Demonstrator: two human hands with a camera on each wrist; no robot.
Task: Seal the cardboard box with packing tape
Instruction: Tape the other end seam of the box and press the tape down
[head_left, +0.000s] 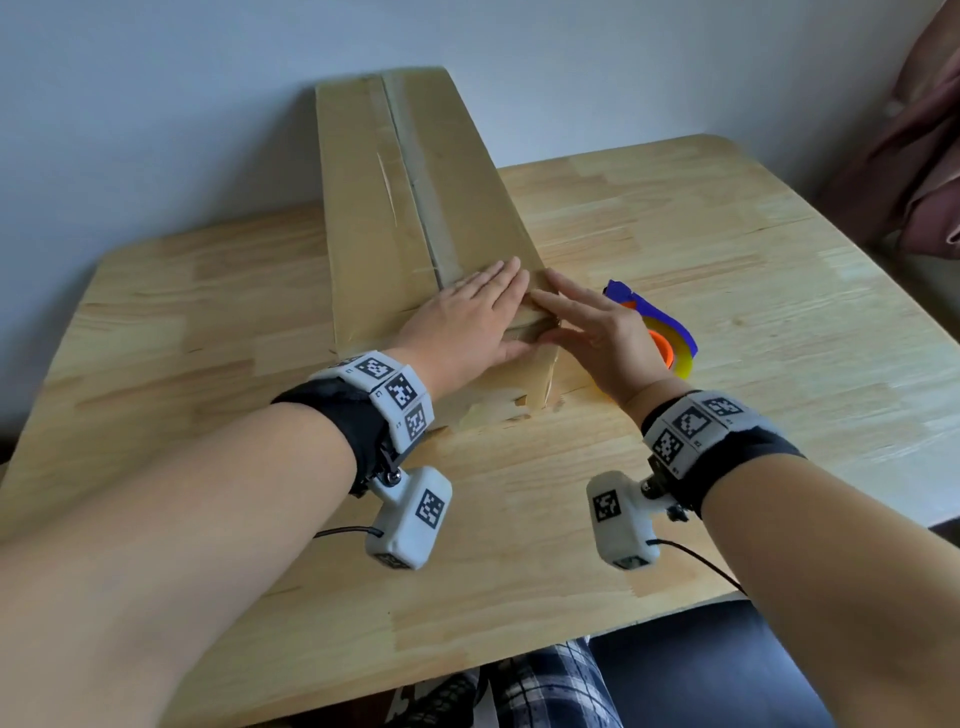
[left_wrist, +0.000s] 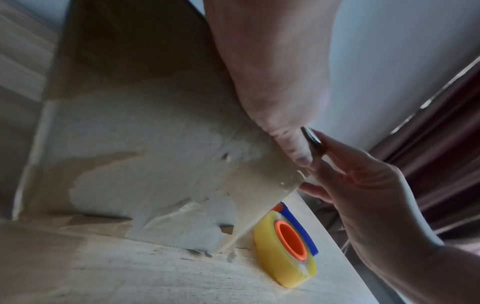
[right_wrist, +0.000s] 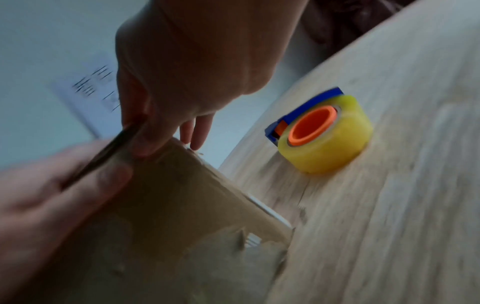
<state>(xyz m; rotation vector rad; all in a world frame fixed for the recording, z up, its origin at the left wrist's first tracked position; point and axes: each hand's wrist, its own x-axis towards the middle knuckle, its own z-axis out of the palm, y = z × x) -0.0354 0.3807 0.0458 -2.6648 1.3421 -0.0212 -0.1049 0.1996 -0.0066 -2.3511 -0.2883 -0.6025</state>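
Head view: long cardboard box (head_left: 415, 208) lying lengthwise on wooden table (head_left: 675, 234), running from centre toward 12 o'clock, far end against pale wall (head_left: 156, 78). Strip of tape (head_left: 421, 202) along top seam. Near end face torn, paper layer peeled in pale patches.

Left hand (head_left: 467, 322) flat on box top at near end, fingers straight and together, pointing toward 1 o'clock, palm pressing down. Right hand (head_left: 587, 332) at near right corner of box, fingers straight, tips on top edge touching left fingertips, thumb down against side. Neither hand curled round anything. Marker bands and small cameras on both wrists.

Tape roll (head_left: 670, 343) at 3 o'clock of box's near end, just beyond right hand, lying on table: yellowish roll, orange core, blue dispenser. Apart from box, touched by neither hand. Dark reddish curtain (head_left: 914, 156) at 2 o'clock past table edge. Checked cloth at 6 o'clock under table edge.

Left wrist view: torn end face of box (left_wrist: 145, 154), left thumb (left_wrist: 291, 144) at its top corner, right hand (left_wrist: 369, 195) alongside at 3 o'clock, roll (left_wrist: 285, 246) standing on edge at 5 o'clock beside box corner.

Right wrist view, blurred: box corner (right_wrist: 182, 205) at centre, right fingers (right_wrist: 197, 131) straight over top edge, left hand (right_wrist: 52, 185) at 9 o'clock, roll (right_wrist: 327, 137) at 2 o'clock on table.
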